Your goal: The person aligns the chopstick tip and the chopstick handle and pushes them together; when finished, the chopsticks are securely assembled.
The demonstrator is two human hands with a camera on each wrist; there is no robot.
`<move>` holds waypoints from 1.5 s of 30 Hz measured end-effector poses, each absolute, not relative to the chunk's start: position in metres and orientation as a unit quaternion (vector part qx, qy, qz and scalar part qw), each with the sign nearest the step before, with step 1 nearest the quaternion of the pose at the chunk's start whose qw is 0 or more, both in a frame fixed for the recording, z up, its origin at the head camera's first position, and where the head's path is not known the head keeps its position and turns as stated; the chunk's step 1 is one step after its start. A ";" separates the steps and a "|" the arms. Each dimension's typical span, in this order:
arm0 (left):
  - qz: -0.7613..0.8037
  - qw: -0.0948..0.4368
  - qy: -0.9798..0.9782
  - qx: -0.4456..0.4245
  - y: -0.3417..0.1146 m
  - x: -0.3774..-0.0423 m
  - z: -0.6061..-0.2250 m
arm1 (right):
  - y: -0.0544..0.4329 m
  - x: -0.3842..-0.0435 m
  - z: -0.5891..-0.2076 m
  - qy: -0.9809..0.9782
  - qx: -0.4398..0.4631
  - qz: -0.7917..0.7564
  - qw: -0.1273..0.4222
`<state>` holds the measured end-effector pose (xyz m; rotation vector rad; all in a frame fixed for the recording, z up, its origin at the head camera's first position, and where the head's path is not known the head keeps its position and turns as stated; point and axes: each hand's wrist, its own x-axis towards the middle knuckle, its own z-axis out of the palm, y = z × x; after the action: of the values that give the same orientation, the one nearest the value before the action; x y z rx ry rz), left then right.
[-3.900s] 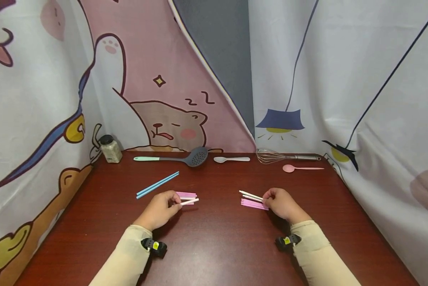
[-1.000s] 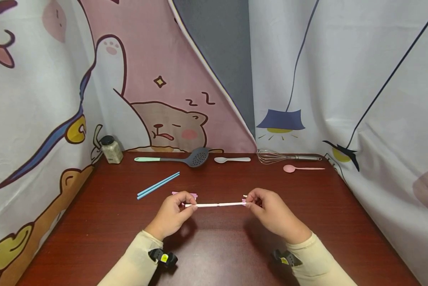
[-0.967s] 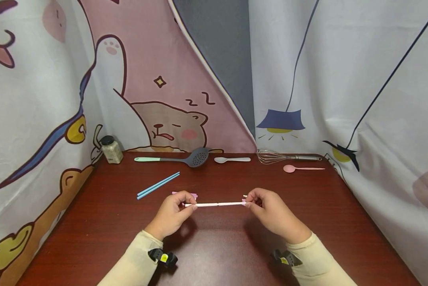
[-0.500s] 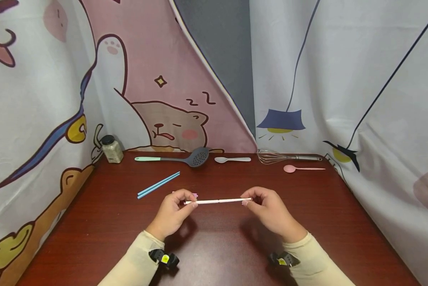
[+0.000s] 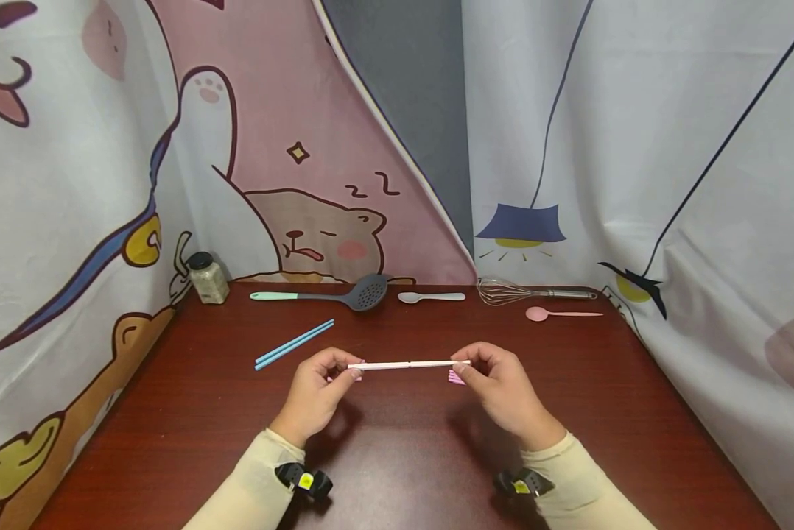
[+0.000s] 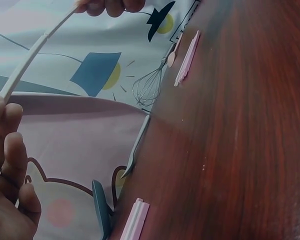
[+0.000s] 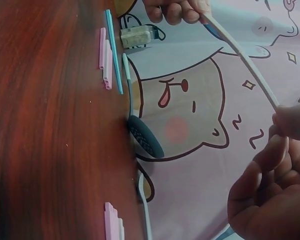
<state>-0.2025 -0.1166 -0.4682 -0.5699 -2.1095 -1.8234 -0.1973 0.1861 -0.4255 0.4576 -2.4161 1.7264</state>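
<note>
Two slim white sticks, a left one [image 5: 385, 366] and a right one [image 5: 437, 364], are held end to end in a nearly straight line, meeting at a small dark notch midway. My left hand [image 5: 314, 394] pinches the outer end of the left stick between thumb and fingers. The far end of the right stick is pinched by my right hand [image 5: 506, 397]. Both wrist views show the sticks raised above the table. Behind the left hand lies a bundle of pink and white sticks [image 7: 105, 57], mostly hidden in the head view; another pink bundle [image 5: 457, 377] lies by the right hand.
Blue chopsticks [image 5: 294, 344] lie at left on the brown table [image 5: 397, 456]. Along the back edge are a jar [image 5: 208, 278], a slotted skimmer [image 5: 367, 293], a white spoon [image 5: 430, 297], a whisk [image 5: 536, 291] and a pink spoon [image 5: 563, 314]. Printed curtains hang behind.
From the two bundles, both hands have come inward and brought their white sticks end to end. Over the last second the joined sticks have risen slightly in the head view.
</note>
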 end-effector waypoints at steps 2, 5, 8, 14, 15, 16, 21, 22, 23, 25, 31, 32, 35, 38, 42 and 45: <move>-0.638 0.145 -0.731 -0.195 -0.117 -0.202 -0.467 | 0.185 -0.197 -0.426 -0.796 0.146 0.583 0.066; -0.643 0.144 -0.727 -0.194 -0.117 -0.202 -0.466 | 0.182 -0.196 -0.427 -0.788 0.136 0.597 0.063; -0.644 0.141 -0.725 -0.200 -0.116 -0.201 -0.465 | 0.181 -0.195 -0.427 -0.786 0.133 0.600 0.070; -0.644 0.131 -0.722 -0.216 -0.116 -0.199 -0.463 | 0.181 -0.194 -0.428 -0.778 0.142 0.607 0.079; -0.643 0.132 -0.722 -0.217 -0.117 -0.199 -0.463 | 0.180 -0.195 -0.429 -0.778 0.144 0.607 0.079; -0.641 0.134 -0.723 -0.218 -0.117 -0.199 -0.463 | 0.180 -0.195 -0.429 -0.778 0.144 0.607 0.079; -0.640 0.138 -0.723 -0.220 -0.118 -0.199 -0.462 | 0.179 -0.195 -0.432 -0.784 0.147 0.597 0.086; -0.641 0.138 -0.723 -0.220 -0.118 -0.199 -0.463 | 0.179 -0.195 -0.432 -0.784 0.148 0.596 0.087; -0.642 0.136 -0.722 -0.218 -0.118 -0.200 -0.463 | 0.180 -0.195 -0.433 -0.784 0.150 0.596 0.089; -0.646 0.132 -0.720 -0.216 -0.118 -0.201 -0.463 | 0.180 -0.196 -0.433 -0.784 0.152 0.595 0.090; -0.655 0.120 -0.716 -0.209 -0.121 -0.205 -0.467 | 0.181 -0.200 -0.436 -0.785 0.135 0.600 0.073; -0.657 0.117 -0.716 -0.206 -0.121 -0.206 -0.467 | 0.182 -0.201 -0.437 -0.786 0.131 0.599 0.072; -0.655 0.110 -0.725 -0.184 -0.126 -0.209 -0.469 | 0.185 -0.205 -0.440 -0.793 0.118 0.593 0.076; -0.650 0.112 -0.736 -0.153 -0.133 -0.213 -0.472 | 0.190 -0.210 -0.442 -0.802 0.103 0.583 0.082; -0.643 0.125 -0.744 -0.130 -0.145 -0.220 -0.476 | 0.201 -0.218 -0.444 -0.819 0.079 0.562 0.088; -0.642 0.132 -0.747 -0.111 -0.156 -0.226 -0.481 | 0.212 -0.226 -0.445 -0.834 0.057 0.542 0.091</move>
<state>-0.2257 -0.1555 -0.4808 -0.3226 -2.1671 -1.8640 -0.2261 0.2117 -0.4453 0.1683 -2.4774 1.6104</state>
